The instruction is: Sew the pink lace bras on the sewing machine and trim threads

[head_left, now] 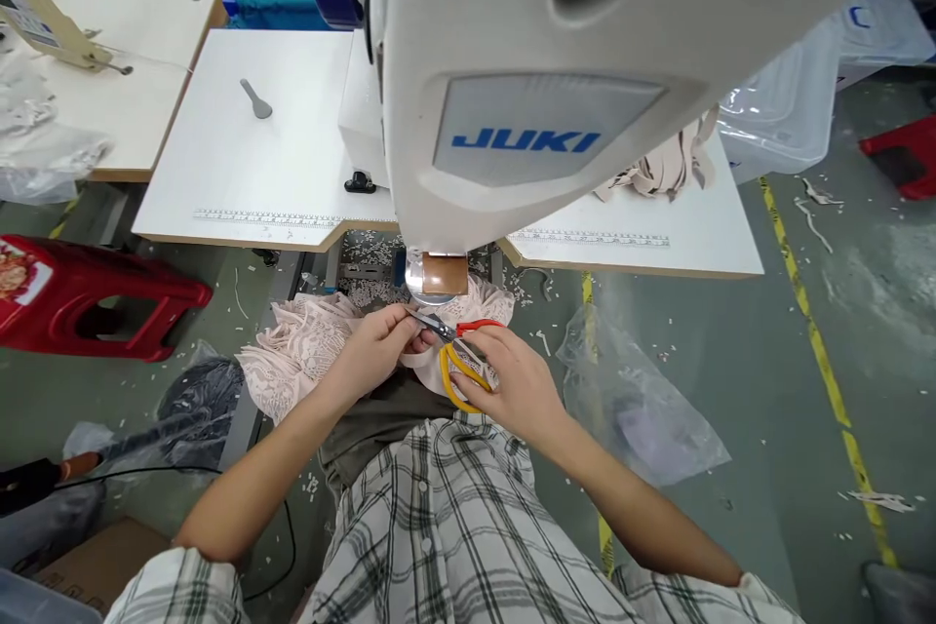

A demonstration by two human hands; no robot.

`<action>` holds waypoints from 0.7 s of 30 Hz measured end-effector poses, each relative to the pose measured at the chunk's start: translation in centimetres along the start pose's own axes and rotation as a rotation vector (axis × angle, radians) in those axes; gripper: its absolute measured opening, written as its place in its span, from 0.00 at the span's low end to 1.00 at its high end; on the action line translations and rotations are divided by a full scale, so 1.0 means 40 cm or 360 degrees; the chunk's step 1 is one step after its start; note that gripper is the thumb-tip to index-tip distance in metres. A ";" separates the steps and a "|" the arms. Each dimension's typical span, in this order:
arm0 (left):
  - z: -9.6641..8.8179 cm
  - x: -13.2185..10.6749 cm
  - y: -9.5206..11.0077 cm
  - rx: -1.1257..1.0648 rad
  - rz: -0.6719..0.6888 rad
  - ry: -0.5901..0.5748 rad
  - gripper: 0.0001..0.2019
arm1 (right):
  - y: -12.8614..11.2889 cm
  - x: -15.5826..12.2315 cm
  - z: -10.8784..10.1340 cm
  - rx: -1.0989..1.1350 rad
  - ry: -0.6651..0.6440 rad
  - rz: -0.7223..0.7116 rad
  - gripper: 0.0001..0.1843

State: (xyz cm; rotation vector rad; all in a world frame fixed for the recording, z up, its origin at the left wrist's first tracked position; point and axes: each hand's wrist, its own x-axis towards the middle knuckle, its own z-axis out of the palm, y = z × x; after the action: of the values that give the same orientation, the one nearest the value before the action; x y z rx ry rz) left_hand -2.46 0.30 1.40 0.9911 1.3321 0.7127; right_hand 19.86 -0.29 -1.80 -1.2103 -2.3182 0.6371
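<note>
The right hand (512, 388) is closed around the scissors (449, 336), its fingers on the yellow and red handles, and the blades point to the left. The left hand (376, 348) pinches the pink lace fabric (296, 351) just at the blade tips. All this is near the person's lap, below the head of the sewing machine (526, 68). A red stool (88, 297) stands on the floor at the left.

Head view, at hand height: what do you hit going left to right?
red stool -> pink lace fabric -> left hand, pinching the fabric -> scissors -> right hand, holding them -> clear plastic bag -> yellow floor line
</note>
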 end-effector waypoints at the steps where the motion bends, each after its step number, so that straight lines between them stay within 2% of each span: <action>1: 0.000 0.001 0.001 -0.0006 -0.0009 0.0015 0.13 | 0.000 0.005 0.002 0.0008 -0.0011 -0.0010 0.21; 5: -0.001 0.005 0.007 -0.0081 -0.0049 0.0056 0.09 | 0.009 0.003 -0.001 0.0139 -0.0128 0.0037 0.18; 7: -0.004 0.006 0.008 -0.0063 0.0009 0.0041 0.10 | 0.016 -0.010 -0.005 0.0222 -0.0149 0.0117 0.16; 9: -0.010 0.005 0.008 0.0008 0.0093 0.0024 0.13 | 0.022 -0.029 -0.005 0.0295 -0.0080 0.0197 0.16; 13: -0.023 0.004 0.006 0.0179 0.0127 0.0031 0.16 | 0.020 -0.054 0.006 0.0386 0.0019 0.0220 0.24; 21: -0.033 0.005 0.012 0.0303 0.0066 -0.0031 0.15 | -0.006 -0.013 0.024 0.0407 -0.0065 0.0231 0.24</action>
State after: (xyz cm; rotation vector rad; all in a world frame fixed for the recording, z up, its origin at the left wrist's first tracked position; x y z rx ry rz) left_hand -3.66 0.90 1.78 1.1778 1.3843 0.6134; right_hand 19.43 -1.04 -2.50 -1.2604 -2.1148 0.9842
